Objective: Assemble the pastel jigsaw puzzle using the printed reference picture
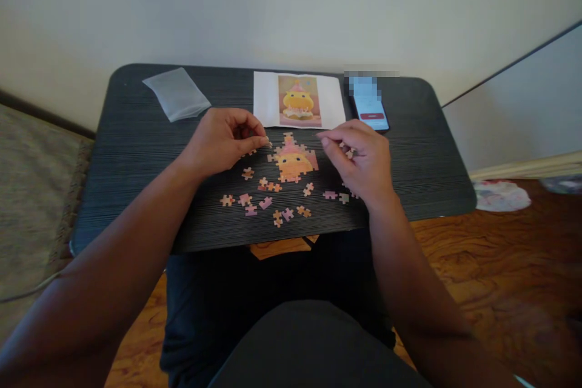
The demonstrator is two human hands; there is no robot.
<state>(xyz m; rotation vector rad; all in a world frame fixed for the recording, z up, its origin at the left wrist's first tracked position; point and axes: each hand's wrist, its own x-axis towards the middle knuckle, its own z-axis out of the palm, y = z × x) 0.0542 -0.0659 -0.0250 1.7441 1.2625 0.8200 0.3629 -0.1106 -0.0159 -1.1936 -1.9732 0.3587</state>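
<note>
A partly joined jigsaw puzzle lies mid-table, showing a yellow animal face under a pink hat. My left hand is at its upper left, thumb and forefinger pinched on what looks like a puzzle piece, mostly hidden. On the other side, my right hand holds its thumb and forefinger together by the puzzle's upper right; anything between them is too small to make out. Loose puzzle pieces are scattered nearer the front edge. Several more lie partly hidden beneath both hands.
Behind the puzzle lies a creased sheet with a reference picture. A clear plastic bag rests at the back left, and a lit phone at the back right. The dark table has rounded corners and stands against a wall.
</note>
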